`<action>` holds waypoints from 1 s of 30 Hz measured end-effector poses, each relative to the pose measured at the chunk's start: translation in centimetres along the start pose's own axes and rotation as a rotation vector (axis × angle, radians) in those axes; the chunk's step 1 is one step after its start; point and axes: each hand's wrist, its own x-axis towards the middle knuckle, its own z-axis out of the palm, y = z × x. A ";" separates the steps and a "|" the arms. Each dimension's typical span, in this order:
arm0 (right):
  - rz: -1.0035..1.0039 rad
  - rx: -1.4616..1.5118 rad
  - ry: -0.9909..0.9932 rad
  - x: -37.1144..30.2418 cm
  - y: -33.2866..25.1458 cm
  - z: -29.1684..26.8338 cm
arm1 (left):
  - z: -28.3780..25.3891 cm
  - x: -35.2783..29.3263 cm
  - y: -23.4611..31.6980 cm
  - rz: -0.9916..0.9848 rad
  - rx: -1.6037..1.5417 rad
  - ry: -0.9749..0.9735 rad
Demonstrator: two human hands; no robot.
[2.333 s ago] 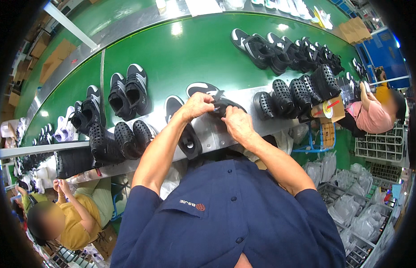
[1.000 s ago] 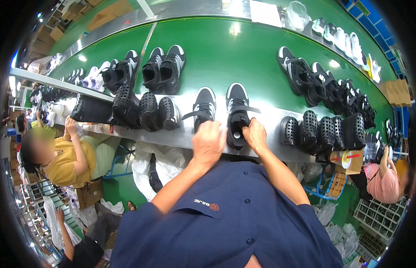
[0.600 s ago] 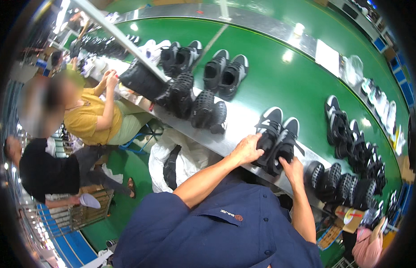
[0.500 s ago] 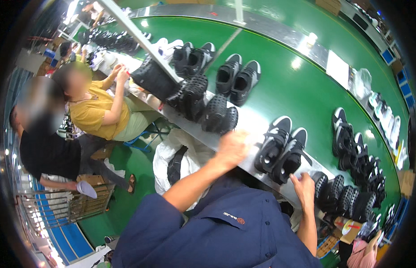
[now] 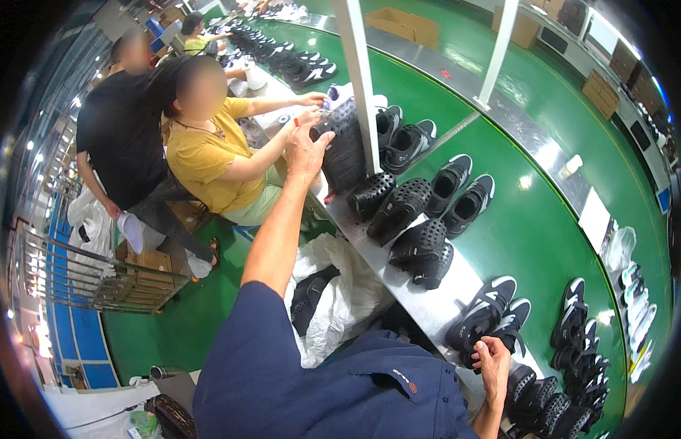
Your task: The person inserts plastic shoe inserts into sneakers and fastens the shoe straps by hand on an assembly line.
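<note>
My left hand [image 5: 309,152] is stretched out far to the left, thumb and fingers apart, beside a dark stack of black perforated shoe forms [image 5: 344,150]. I see nothing held in it. My right hand [image 5: 492,364] is at the near right, fingers loosely curled and apart, close to the heels of a pair of black shoes with white soles [image 5: 484,311]; whether it touches them I cannot tell. Between my hands, several more perforated forms [image 5: 421,245] rest on the metal ledge [image 5: 457,278]. Behind them stands another black pair [image 5: 457,186].
A co-worker in yellow [image 5: 208,157] sits at the left, hands near my left hand. Another person in black [image 5: 121,132] stands behind, by a wire cart [image 5: 99,271]. A white post [image 5: 358,80] rises beside the stack. A white bag [image 5: 348,293] hangs below the ledge. More shoes [image 5: 574,344] line the green belt.
My left hand has swung from above the ledge out to the far left. My right hand stays by the shoe pair. The whole view has turned leftward.
</note>
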 end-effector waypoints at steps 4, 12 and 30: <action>-0.084 0.014 0.032 1.0 -1.0 0.4 | -5.8 -3.6 6.9 0.121 0.141 0.399; -0.254 0.862 -0.387 2.4 -8.9 6.5 | -1.7 -22.5 25.2 0.532 -0.396 -0.058; -0.549 -0.544 0.005 -5.5 -6.0 -0.2 | 3.7 -27.0 27.9 -0.649 -1.129 -0.538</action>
